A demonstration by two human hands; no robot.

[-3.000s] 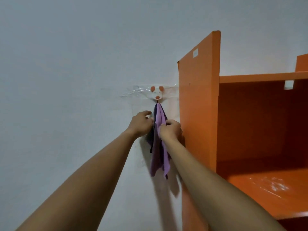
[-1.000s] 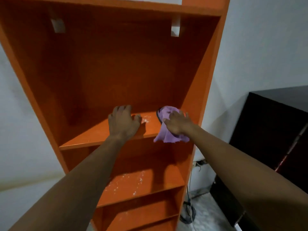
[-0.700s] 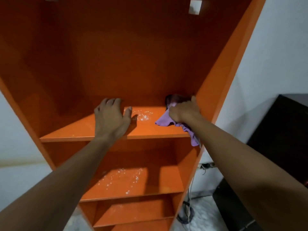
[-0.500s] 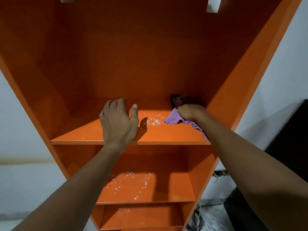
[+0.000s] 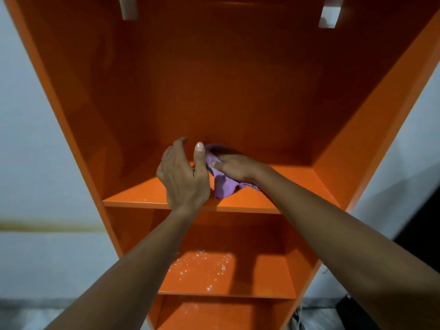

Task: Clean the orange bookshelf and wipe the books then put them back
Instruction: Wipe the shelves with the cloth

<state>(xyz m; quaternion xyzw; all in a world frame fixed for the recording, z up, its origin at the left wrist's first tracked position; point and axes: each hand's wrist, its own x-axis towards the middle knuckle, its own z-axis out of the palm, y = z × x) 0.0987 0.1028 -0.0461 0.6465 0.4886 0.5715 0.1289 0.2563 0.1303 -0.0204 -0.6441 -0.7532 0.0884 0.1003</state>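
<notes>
On the shelf, right hand presses purple cloth flat; left hand beside, loosely curled.

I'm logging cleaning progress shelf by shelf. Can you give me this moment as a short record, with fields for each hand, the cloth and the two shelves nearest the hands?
right hand: lies flat on the purple cloth, pressing it down
left hand: above the front edge of the upper shelf, fingers loosely curved, holds nothing
purple cloth: bunched on the upper shelf, near its middle
upper shelf: being wiped
lower shelf: white specks scattered on it
</notes>
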